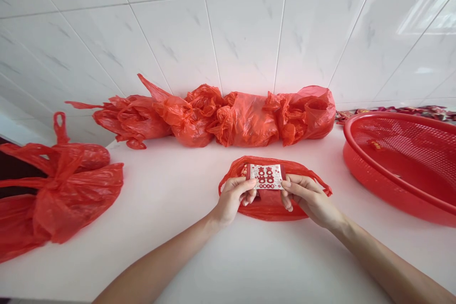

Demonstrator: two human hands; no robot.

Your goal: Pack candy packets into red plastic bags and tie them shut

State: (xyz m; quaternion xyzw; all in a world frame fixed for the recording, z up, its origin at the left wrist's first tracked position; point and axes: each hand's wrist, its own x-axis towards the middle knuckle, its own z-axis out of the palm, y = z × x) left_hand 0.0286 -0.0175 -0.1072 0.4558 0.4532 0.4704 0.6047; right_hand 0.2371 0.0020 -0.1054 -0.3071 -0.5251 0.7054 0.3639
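Observation:
A small white packet (265, 177) with red double-happiness characters is held flat between both hands. My left hand (235, 194) pinches its left end, thumb on top. At the right end, my right hand (309, 194) grips it the same way. Right beneath lies an open red plastic bag (276, 213) on the white table, its mouth spread wide. Part of a red-and-gold wrapper (244, 170) shows inside the bag by the packet's left edge. The packet and hands hide most of the bag's contents.
Several tied red plastic bags (249, 118) line the tiled wall at the back. More knotted red bags (78, 190) sit at the left edge. A red perforated basket (370, 175) stands on the right, with a small wrapped piece (375, 145) in it. Dark red wrappers (420, 113) lie behind.

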